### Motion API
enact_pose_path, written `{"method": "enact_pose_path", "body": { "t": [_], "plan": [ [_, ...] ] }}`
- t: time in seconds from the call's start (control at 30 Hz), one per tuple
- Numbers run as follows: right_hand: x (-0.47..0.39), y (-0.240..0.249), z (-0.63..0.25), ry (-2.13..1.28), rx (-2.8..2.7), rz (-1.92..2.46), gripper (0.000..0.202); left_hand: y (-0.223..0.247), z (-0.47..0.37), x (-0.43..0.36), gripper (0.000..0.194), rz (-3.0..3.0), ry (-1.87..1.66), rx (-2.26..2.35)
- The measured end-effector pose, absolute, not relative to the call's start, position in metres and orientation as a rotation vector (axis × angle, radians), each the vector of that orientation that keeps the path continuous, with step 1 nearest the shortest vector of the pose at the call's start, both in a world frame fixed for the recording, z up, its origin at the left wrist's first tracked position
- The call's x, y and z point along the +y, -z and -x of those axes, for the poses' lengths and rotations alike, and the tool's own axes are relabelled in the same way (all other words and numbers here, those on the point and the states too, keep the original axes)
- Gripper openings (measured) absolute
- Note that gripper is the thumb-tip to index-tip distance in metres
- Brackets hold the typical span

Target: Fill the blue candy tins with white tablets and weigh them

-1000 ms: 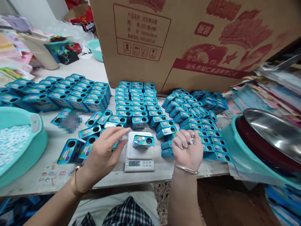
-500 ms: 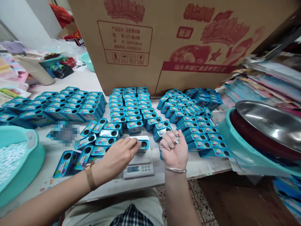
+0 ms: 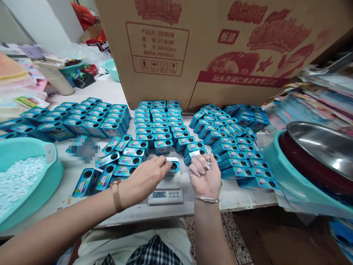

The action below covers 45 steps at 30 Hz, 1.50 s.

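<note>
Head view, left hand (image 3: 146, 178): at the centre of the frame, fingers bent over 1 blue tin (image 3: 173, 168); cannot tell whether they pinch it.
Blue tin: on the white scale (image 3: 167, 197), centre of the frame, its dark round hole showing beside the fingertips.
Right hand (image 3: 205, 177): just right of centre, palm up, fingers curled closed around small white pieces (image 3: 208, 165).
Teal basin (image 3: 55, 182): left edge, holding many similar pieces.
Tin rows (image 3: 160, 130): across the middle.
Cardboard box (image 3: 157, 86): upper frame, behind the rows.
</note>
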State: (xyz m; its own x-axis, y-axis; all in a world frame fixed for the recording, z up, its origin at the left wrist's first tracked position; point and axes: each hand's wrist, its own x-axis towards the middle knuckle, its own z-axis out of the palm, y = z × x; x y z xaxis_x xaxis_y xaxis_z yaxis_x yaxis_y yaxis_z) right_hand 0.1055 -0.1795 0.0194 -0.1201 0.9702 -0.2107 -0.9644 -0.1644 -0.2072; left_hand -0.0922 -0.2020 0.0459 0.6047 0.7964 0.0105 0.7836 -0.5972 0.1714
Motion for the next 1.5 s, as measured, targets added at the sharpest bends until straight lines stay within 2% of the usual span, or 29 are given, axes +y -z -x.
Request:
{"method": "enact_pose_path", "body": {
  "t": [0.17, 0.33, 0.6, 0.8, 0.97, 1.07, 1.17, 1.3, 1.5],
  "plan": [
    [-0.18, -0.019, -0.107, -1.713, -0.056, 0.359, 0.02, -0.046, 0.089, -0.205, 0.028, -2.703, -0.079, 1.356],
    [-0.18, -0.018, -0.106, -1.726, -0.088, 0.372, 0.02, -0.046, 0.096, -0.2, 0.027, -2.601, -0.199, 1.305],
    [-0.181, -0.021, -0.097, -1.751, -0.123, 0.406, 0.02, -0.052, 0.11, -0.172, 0.014, -2.216, -0.37, 1.195],
    [-0.187, -0.027, -0.08, -1.712, -0.015, 0.47, 0.021, -0.077, 0.097, -0.181, 0.015, -2.202, -0.733, 1.185],
    [-0.189, -0.033, -0.057, -1.824, -0.007, 0.496, 0.011, -0.104, 0.068, -0.189, 0.015, -2.395, -0.724, 1.042],
    [-0.19, -0.039, -0.062, -1.843, 0.018, 0.468, 0.012, -0.12, 0.08, -0.193, 0.018, -2.323, -1.03, 1.068],
    [-0.19, -0.044, -0.084, -1.77, 0.096, 0.445, 0.015, -0.126, 0.114, -0.208, 0.015, -2.04, -1.415, 1.297],
    [-0.191, -0.044, -0.115, -1.586, 0.097, 0.473, 0.023, -0.101, 0.152, -0.235, 0.02, -1.832, -1.381, 1.581],
    [-0.187, -0.041, -0.123, -1.444, 0.091, 0.596, 0.031, -0.051, 0.155, -0.257, 0.041, -1.744, -1.191, 1.692]
  ]
}}
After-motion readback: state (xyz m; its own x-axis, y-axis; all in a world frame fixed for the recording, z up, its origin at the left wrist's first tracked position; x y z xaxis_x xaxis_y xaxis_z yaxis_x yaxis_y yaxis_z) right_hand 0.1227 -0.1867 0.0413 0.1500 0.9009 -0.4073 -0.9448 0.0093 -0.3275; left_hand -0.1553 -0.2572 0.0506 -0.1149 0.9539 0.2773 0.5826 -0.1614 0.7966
